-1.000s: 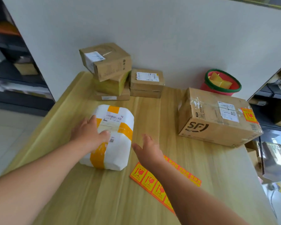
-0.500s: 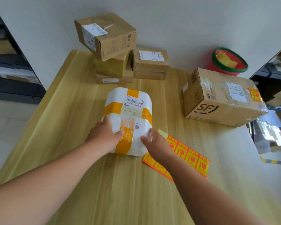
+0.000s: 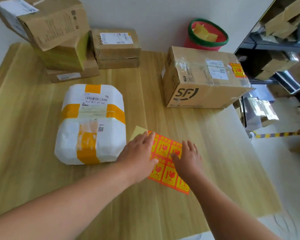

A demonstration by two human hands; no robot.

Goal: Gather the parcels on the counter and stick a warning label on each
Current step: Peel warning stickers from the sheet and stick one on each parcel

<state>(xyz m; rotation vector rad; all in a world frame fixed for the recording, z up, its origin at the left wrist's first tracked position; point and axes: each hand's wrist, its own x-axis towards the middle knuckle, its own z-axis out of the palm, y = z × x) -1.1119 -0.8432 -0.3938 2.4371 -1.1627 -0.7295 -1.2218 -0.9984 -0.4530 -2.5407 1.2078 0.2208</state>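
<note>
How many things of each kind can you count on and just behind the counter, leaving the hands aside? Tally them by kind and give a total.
Brown cardboard boxes: 5
Yellowish taped box: 1
White wrapped parcel: 1
Sheet of warning labels: 1
Red bin: 1
Total: 9

red bin (image 3: 202, 46): green rim, yellow scraps (image 3: 204, 32) inside, against wall (image 3: 163, 18) | dark shelf (image 3: 274, 47): cardboard boxes (image 3: 284, 19)

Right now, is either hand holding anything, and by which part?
Nothing is gripped. The left hand lies flat on the label sheet; the right hand rests on its right side.
</note>
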